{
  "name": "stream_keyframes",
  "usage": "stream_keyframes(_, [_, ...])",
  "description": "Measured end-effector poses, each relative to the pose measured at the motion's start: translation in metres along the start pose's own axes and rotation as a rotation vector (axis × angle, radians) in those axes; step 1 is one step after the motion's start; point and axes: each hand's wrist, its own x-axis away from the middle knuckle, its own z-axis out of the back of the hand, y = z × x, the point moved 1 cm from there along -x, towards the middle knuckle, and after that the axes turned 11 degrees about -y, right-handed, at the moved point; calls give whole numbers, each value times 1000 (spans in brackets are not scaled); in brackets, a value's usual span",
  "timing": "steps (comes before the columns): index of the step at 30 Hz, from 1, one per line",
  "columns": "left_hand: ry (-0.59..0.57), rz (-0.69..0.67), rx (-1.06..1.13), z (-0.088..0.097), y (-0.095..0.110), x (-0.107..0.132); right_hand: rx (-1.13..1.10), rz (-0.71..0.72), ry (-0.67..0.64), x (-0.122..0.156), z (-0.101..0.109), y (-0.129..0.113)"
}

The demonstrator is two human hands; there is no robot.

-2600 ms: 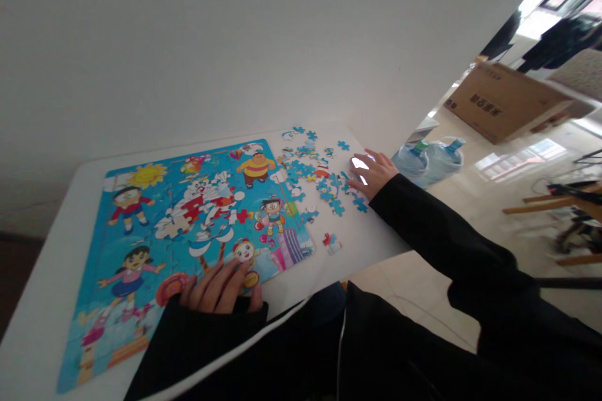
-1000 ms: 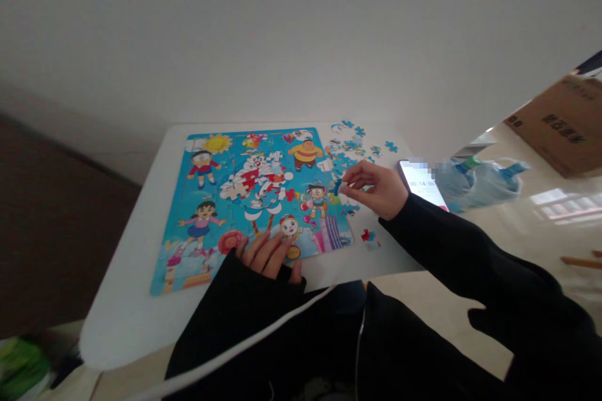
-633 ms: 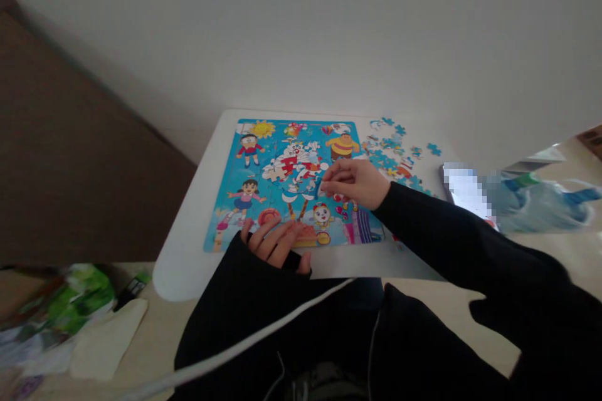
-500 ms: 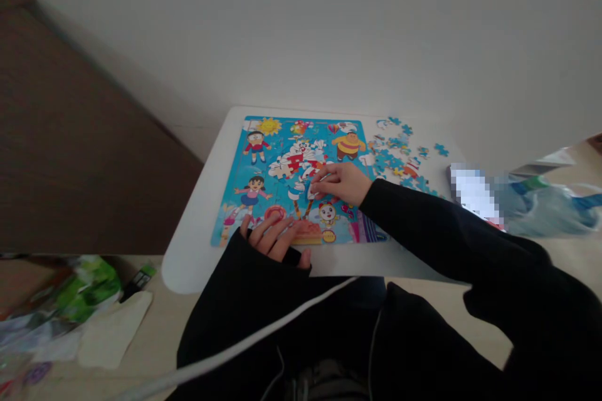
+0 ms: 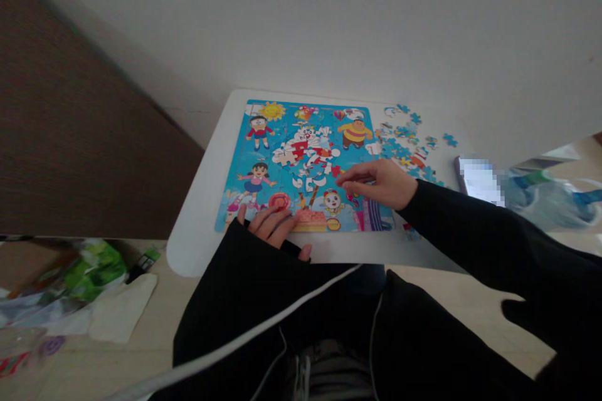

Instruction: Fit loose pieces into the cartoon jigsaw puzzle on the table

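Puzzle board: flat on the white table, its centre part-filled; it looks thin, light and stiff, best steadied by pressing on an edge.
Left hand: fingers spread flat on the board's 6 o'clock edge, holding nothing.
Right hand: above the board's 4 o'clock area, fingertips drawn together; whether they pinch a piece I cannot tell.
Loose pieces: at 3 o'clock of the board; small, light, easily bent, so probably taken by the edges.
Phone: further toward 3 o'clock.
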Motion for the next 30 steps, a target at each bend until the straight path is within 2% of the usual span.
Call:
stream_keyframes(6, [-18,-51,-54,7,1,2,283,56,-42,60,-1,5])
stream_keyframes(11, [-141,-185,-122,1,1,2,326,81,-67,98,-11,6])
stream_keyframes(17, [-82,-211,-164,-8,-1,11,337,131,38,128,-19,16])
stream_keyframes(22, [-48,-228,-166,-10,3,13,341,125,132,141,-25,26])
stream_keyframes(26, [44,-180,-112,-11,10,10,544,115,263,148,-30,37])
stream_keyframes(30, [76,-210,-106,-11,11,7,713,-29,407,159,-32,50])
